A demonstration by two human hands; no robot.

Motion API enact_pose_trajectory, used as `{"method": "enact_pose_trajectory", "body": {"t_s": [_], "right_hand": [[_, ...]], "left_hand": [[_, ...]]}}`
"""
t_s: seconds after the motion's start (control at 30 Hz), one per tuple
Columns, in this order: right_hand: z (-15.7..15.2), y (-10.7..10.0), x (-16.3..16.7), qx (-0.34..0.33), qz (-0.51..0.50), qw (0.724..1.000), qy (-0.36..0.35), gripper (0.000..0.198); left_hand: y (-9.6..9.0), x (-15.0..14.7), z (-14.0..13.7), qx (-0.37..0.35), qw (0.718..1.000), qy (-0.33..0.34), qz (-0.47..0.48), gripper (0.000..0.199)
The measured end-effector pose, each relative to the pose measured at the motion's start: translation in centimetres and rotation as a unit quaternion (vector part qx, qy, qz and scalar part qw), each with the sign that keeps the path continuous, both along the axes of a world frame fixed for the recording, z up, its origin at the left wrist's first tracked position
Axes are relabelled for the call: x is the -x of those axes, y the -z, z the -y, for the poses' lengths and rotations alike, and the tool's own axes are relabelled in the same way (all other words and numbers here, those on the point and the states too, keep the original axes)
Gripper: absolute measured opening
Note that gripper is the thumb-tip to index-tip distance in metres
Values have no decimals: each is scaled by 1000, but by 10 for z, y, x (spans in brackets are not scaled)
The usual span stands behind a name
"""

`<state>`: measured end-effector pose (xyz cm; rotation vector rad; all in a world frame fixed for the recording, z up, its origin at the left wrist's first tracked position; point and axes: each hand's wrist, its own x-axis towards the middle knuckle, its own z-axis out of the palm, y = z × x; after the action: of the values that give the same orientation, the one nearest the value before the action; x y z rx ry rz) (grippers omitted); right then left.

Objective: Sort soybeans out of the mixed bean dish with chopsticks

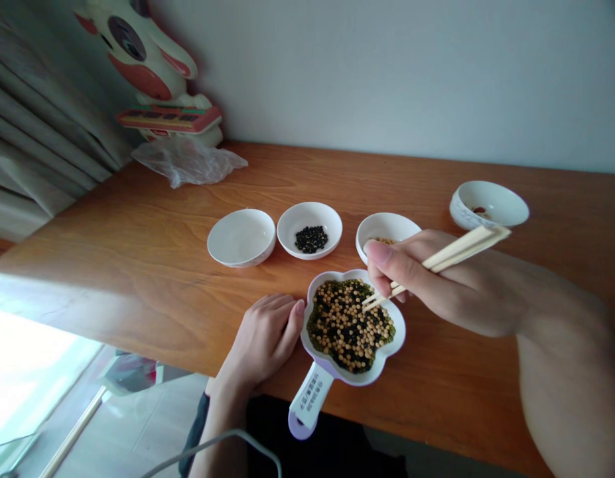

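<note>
My right hand is closed around a pair of pale wooden chopsticks. Their tips are among the beans in a flower-shaped white and purple dish with a labelled handle. Tan, black and green beans lie mixed there. Beside the dish's left rim, my left hand rests on the table with curled fingers, its thumb at the rim. Behind the dish are a white bowl with nothing visible inside, a bowl of black beans, and a bowl with tan beans, partly hidden by my right hand.
Another white bowl at the back right holds a few reddish-brown bits. A crumpled clear plastic bag lies at the back left, before a cow-shaped toy with a keyboard. A grey cable crosses below the wooden table's front edge.
</note>
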<state>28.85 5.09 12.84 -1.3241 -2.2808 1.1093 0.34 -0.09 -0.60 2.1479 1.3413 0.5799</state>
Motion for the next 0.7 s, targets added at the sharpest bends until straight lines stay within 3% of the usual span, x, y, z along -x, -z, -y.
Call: {"method": "enact_pose_trajectory", "body": {"t_s": [0.3,0.7], "right_hand": [[1,-15,6,38,42,998,-10,70],[-6,5,-2,35,25,999,-18,64]], "left_hand": [[-2,-2,-1,-5,1000,5,-4,39],[-3,-3,-1,-9,1000,3,-6,38]]}}
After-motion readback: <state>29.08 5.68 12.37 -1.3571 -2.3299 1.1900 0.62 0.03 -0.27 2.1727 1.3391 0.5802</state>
